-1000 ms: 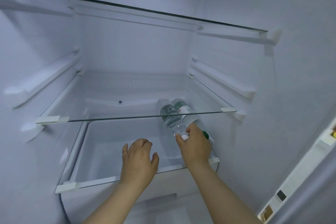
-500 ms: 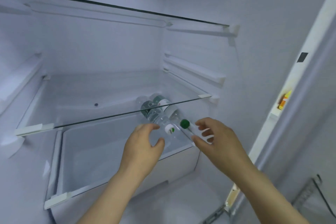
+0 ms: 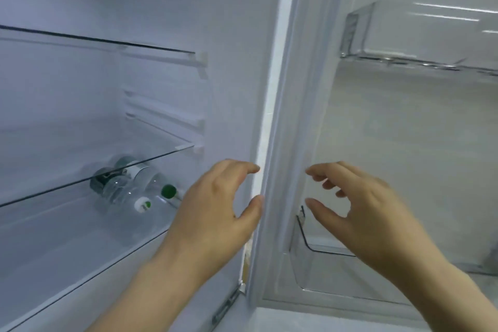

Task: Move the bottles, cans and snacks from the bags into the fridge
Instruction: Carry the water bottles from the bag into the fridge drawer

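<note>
Step in hand, as judged: between loads. The left hand [image 3: 215, 205] and right hand [image 3: 358, 213], centre frame, hold nothing, fingers loosely curved and apart. Two bottles [image 3: 126, 186] lie on their sides on the lower shelf [image 3: 67, 245] of the fridge [image 3: 237, 89], lower left. A clear door bin [image 3: 323, 264] sits lower right. Next move: fetch another item from the bags, which are not in view.

Upper glass shelf [image 3: 94, 40] and lower glass shelf [image 3: 80, 184] span the left; white door seal [image 3: 291, 116] stands mid-scene; high door bin [image 3: 431, 35] hangs above low door bin [image 3: 323, 272], right
</note>
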Tool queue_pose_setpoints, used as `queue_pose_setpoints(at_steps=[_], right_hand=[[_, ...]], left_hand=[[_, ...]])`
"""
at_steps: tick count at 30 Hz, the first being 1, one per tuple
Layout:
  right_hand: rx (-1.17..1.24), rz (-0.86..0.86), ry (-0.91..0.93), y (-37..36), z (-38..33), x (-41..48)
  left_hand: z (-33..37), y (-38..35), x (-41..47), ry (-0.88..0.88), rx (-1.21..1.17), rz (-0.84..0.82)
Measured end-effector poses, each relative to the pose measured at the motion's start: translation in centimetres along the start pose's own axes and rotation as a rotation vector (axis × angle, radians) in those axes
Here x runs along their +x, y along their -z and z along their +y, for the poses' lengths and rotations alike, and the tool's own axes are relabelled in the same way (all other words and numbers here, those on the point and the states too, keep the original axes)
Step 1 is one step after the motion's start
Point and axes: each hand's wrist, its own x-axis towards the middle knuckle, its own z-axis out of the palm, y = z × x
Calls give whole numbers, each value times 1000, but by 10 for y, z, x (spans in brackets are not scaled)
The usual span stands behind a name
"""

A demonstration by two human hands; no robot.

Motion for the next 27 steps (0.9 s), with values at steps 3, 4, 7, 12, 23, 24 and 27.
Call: queue_pose_setpoints(at_steps=[3, 4, 7, 12, 23, 24, 27], right_hand=[[-100, 22, -77, 30, 25, -25], [-134, 28, -101, 41, 34, -33], [-209, 49, -179, 73, 62, -63], [-310, 71, -344, 124, 107, -124], [-481, 119, -780, 218, 167, -270], [-504, 138, -826, 225, 171, -281], [-574, 182, -964, 243, 184, -312]], left_hand=[[42, -23, 9, -110, -55, -56], [54, -31, 12, -144, -68, -71], [94, -61, 19, -222, -109, -115], [161, -122, 15, -320, -202, -214], [314, -244, -21, -548, -494, -479], [328, -253, -24, -576, -521, -511], [365, -287, -32, -647, -598, -606]])
